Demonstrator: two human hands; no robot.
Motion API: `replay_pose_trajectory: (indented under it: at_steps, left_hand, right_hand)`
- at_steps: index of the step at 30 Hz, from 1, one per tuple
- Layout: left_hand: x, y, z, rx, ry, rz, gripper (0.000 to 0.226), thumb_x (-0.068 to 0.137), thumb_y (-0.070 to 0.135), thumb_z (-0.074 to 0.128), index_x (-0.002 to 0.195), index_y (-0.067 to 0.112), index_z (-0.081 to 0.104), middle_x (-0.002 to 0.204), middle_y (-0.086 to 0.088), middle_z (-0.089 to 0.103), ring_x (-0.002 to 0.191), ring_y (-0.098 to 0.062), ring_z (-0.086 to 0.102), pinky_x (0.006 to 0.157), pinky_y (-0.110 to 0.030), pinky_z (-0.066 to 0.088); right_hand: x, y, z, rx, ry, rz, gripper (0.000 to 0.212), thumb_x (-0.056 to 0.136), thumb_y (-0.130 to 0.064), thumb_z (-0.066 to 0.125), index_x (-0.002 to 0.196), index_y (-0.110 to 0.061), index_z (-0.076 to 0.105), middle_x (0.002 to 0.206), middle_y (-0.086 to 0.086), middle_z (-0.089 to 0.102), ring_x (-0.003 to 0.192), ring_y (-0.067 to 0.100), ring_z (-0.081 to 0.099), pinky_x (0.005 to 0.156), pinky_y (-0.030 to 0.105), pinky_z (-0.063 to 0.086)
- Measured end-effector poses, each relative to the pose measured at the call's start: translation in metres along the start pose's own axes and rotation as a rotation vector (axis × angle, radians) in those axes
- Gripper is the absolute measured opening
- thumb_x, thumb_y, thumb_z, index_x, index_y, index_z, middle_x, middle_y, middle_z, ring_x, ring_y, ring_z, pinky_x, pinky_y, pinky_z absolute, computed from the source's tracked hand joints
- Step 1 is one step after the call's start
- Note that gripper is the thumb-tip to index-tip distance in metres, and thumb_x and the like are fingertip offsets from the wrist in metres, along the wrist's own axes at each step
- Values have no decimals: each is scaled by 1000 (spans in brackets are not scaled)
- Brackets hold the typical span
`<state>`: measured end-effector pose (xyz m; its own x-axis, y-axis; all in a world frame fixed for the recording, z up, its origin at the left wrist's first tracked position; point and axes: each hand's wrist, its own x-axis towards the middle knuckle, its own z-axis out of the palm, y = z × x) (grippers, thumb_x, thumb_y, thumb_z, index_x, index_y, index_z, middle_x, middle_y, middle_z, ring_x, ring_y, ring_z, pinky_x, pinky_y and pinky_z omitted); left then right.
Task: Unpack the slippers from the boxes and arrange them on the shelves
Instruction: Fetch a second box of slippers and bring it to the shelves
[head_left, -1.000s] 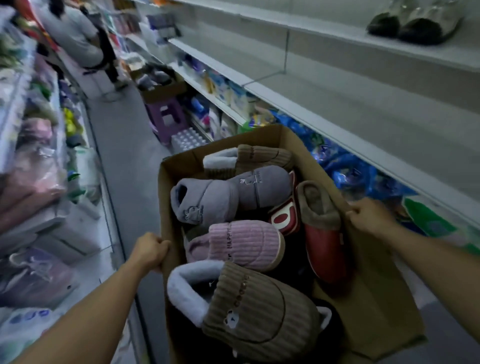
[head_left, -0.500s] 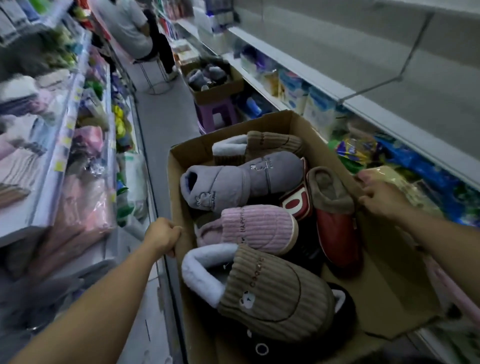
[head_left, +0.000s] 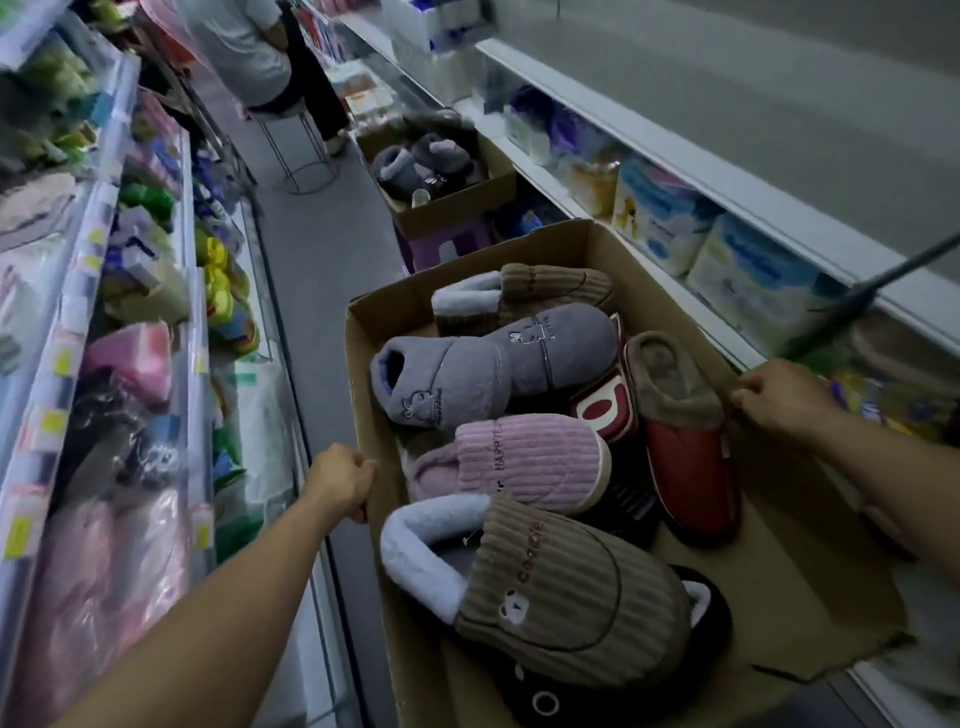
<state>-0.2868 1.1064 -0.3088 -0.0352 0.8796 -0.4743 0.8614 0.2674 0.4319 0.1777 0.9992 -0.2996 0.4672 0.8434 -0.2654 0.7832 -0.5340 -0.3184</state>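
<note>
Left hand (head_left: 340, 480) grips the cardboard box (head_left: 363, 374) by its left wall; right hand (head_left: 776, 397) clutches the right wall. Between them lie the slippers (head_left: 519, 462).

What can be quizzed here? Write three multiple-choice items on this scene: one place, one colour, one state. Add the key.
1. Where does the pink slipper lie?
A. In the carton, between the grey slippers and the nearest brown slipper
B. On the floor
C. On a shelf

2. What colour is the smooth slipper by the right hand?
A. Green
B. Red
C. White

3. What is the left hand doing?
A. Hanging free
B. Lifting a slipper
C. Gripping the carton's left edge

Key: 1 A, it sits inside between those two; 2 B, its red upper shows beside that hand; 3 C, its fingers curl over the cardboard rim.
</note>
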Motion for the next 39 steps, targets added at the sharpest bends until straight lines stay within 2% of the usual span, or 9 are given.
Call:
replay_pose_trajectory:
  at_steps: [3,6,13,18,22,24,29,32,39]
  left_hand:
    - [72,23,-8,-11,-28,-22,33,90,11,47,72,-12,64,53,-22,64,46,-32,65,52,-34,56]
    - [139,45,-13,-6,-47,-52,33,93,11,47,69,-7,62,54,-18,63,44,-28,64,46,-29,53]
    - [284,71,-24,-10,-100,-125,33,96,15,47,72,-3,62,60,-18,65,45,-26,65,41,-27,51]
    - [395,83,-26,-21,-126,-144,37,96,15,49,63,0,58,52,-16,61,40,-26,62,39,-28,50]
    - [473,93,-18,4,-94,-120,39,92,12,51,54,5,55,44,-9,56,32,-15,56,36,-23,47]
    - [509,96,-6,25,-82,-116,40,91,13,52,51,7,54,45,-9,56,35,-15,55,39,-24,48]
    - [596,85,54,-36,-74,-194,36,92,14,52,63,-6,61,55,-21,62,48,-30,64,51,-43,57]
    - [645,78,100,-33,-67,-204,38,92,14,51,61,-5,62,52,-20,62,45,-30,64,49,-40,57]
    - [753,69,179,-14,-4,-223,33,91,18,52,69,-2,66,63,-21,66,57,-33,67,62,-47,58]
  right_hand:
    - [71,-19,7,15,-50,42,38,87,-17,61,51,-17,48,56,3,49,65,26,52,60,31,38]
    - [140,-42,15,17,-76,75,44,88,-15,60,49,-23,41,52,-1,40,63,22,47,61,32,38]
    - [277,-101,36,-48,-91,106,37,85,-21,61,51,-21,47,71,10,61,75,32,61,65,34,49]
    - [371,-141,64,-70,-127,135,32,88,-20,59,57,-24,54,69,8,59,71,30,57,61,31,44]
    - [445,-157,98,-76,-132,116,22,89,-19,59,69,-11,64,74,13,63,72,32,58,63,34,46]
    - [481,-160,116,-77,-135,115,25,88,-19,59,64,-12,61,69,13,60,69,31,56,61,33,43]
    - [571,-152,182,-83,-132,83,30,88,-18,59,59,-17,54,72,16,58,70,33,54,61,32,38]
    - [622,-143,227,-101,-92,72,17,85,-15,59,72,-8,67,85,22,65,84,39,59,67,36,43]
    - [716,-125,311,-72,-58,114,21,89,-16,53,91,-3,71,99,23,65,91,40,58,73,35,42]
